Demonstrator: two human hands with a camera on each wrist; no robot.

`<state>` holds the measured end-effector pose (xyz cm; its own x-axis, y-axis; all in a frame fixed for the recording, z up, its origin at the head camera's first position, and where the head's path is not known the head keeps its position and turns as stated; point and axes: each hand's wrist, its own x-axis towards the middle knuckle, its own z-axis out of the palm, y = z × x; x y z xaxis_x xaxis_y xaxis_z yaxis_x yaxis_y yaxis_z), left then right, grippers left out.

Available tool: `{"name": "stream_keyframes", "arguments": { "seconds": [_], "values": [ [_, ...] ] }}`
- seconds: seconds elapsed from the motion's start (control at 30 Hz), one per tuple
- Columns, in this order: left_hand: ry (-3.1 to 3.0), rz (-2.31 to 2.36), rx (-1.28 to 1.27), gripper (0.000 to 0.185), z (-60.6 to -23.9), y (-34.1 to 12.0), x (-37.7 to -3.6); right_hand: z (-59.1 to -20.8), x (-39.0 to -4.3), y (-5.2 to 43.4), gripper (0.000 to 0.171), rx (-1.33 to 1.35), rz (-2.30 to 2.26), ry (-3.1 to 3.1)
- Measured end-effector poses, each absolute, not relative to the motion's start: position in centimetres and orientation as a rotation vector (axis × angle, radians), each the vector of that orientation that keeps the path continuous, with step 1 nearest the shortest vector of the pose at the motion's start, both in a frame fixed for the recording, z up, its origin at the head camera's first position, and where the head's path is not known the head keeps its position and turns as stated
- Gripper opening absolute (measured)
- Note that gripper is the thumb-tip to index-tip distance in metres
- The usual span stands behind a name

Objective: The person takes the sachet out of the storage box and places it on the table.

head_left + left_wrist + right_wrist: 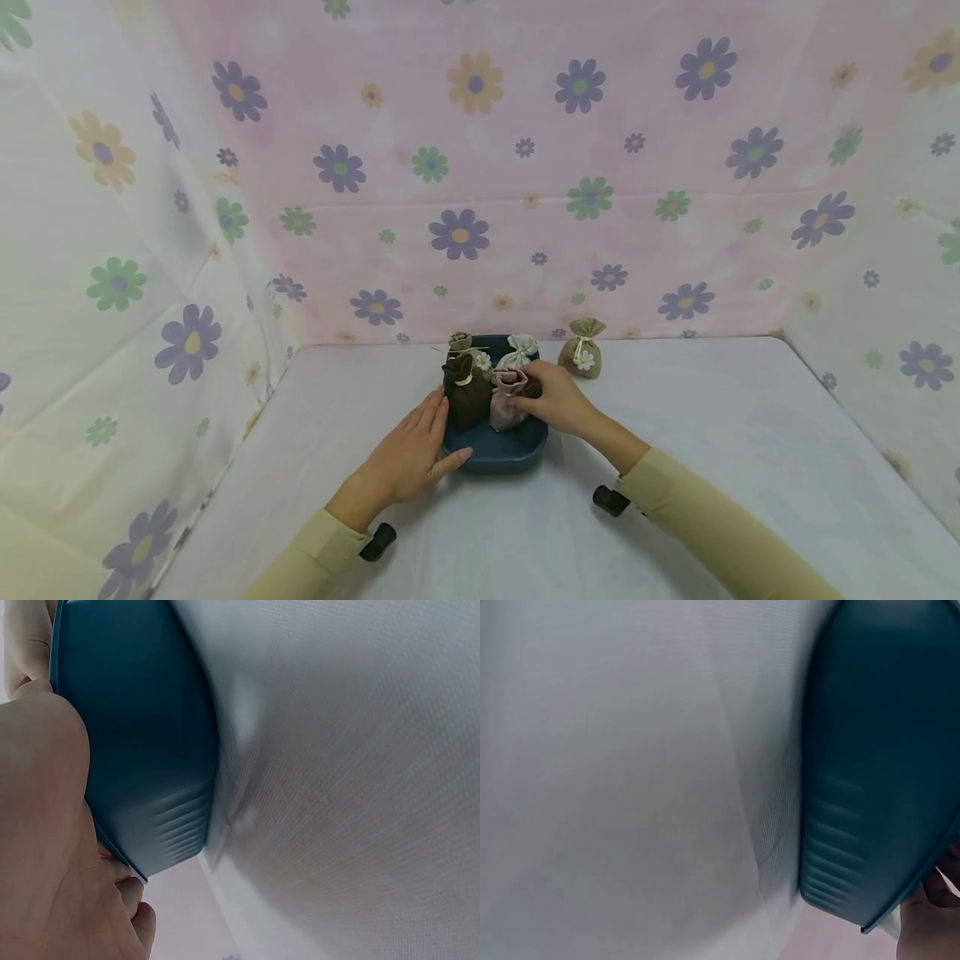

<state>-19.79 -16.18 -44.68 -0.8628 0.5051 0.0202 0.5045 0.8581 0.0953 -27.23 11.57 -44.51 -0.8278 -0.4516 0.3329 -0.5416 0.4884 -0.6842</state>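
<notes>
A dark blue plastic basin (495, 454) stands on the table with several small drawstring pouches in it. My left hand (408, 450) rests along its left rim, fingers straight, thumb over the near left corner. The left wrist view shows that hand (45, 825) against the basin's wall (142, 735). With thumb and fingers my right hand (558, 404) pinches a pink pouch (506, 412) at its right side, inside the basin. Left of it sits a dark brown pouch (468, 404). A pale pouch (519, 353) and a tan pouch (460, 340) stand behind.
An olive pouch (581, 358) with a white flower stands on the table, right of the basin. Something dark brown (533, 387) shows between my right thumb and fingers, its kind unclear. White cloth (675, 433) covers the table; flowered curtains (465, 167) hang around it.
</notes>
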Motion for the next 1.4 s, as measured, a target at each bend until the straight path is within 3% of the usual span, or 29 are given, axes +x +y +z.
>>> {"name": "stream_keyframes", "arguments": {
  "seconds": [0.67, 1.4],
  "values": [
    [3.022, 0.214, 0.835, 0.096, -45.2, -16.5, -19.8, -45.1, -27.7, 11.4, 0.018, 0.895, 1.280, -2.609],
    [3.014, 0.162, 0.811, 0.097, -45.0, -16.3, -20.0, -42.6, -26.9, 11.6, 0.013, 0.882, 1.404, -2.607]
  ]
}}
